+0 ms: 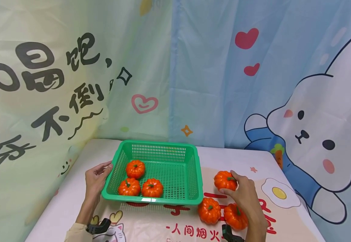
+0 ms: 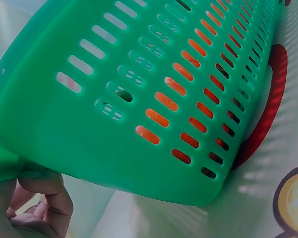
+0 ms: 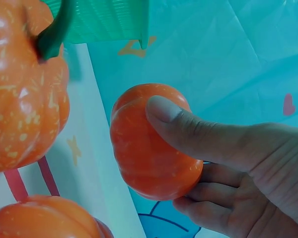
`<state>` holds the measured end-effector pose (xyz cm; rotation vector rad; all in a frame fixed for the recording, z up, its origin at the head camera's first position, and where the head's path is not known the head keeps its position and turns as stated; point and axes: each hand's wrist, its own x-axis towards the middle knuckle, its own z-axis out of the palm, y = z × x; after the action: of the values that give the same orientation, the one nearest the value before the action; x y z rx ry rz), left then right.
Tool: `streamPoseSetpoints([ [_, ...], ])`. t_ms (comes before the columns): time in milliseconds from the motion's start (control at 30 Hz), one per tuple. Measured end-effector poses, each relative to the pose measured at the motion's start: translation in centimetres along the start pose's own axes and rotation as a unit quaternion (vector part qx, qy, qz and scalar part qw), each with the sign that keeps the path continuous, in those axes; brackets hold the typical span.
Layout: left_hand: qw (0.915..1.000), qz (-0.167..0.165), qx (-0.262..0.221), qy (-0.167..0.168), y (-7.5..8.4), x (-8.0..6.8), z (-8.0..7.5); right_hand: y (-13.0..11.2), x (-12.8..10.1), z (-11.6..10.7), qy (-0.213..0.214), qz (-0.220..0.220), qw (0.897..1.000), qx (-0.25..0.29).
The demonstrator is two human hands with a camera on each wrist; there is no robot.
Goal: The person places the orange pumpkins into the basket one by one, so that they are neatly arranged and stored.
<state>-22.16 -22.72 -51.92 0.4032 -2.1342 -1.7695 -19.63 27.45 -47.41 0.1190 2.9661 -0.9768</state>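
Note:
With thumb and fingers, my right hand (image 1: 242, 191) grips a small orange pumpkin (image 1: 224, 180) to the right of the green basket (image 1: 175, 201). The right wrist view shows the thumb across this pumpkin (image 3: 154, 148) and the fingers behind it. My left hand (image 1: 98, 176) pinches the basket's left rim, its fingers curled at the edge in the left wrist view. Inside the basket, on its left side, sit three pumpkins (image 1: 135, 169). Two more, a pumpkin (image 1: 209, 210) and another pumpkin (image 1: 236, 216), lie on the table just below my right hand.
The table (image 1: 287, 222) has a printed cover with red characters and a fried egg picture (image 1: 279, 193). A curtain (image 1: 205, 74) with hearts and a cartoon rabbit hangs behind the table's far edge. Dark straps (image 1: 98, 227) circle both wrists.

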Motion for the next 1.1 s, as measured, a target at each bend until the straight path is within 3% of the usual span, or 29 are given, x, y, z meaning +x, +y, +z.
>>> streamPoseSetpoints([
  [1100,1.0,0.001,-0.009,0.001,0.0,0.1,0.1,-2.0,0.1,-1.0,0.011,-0.031,0.999,-0.014],
])
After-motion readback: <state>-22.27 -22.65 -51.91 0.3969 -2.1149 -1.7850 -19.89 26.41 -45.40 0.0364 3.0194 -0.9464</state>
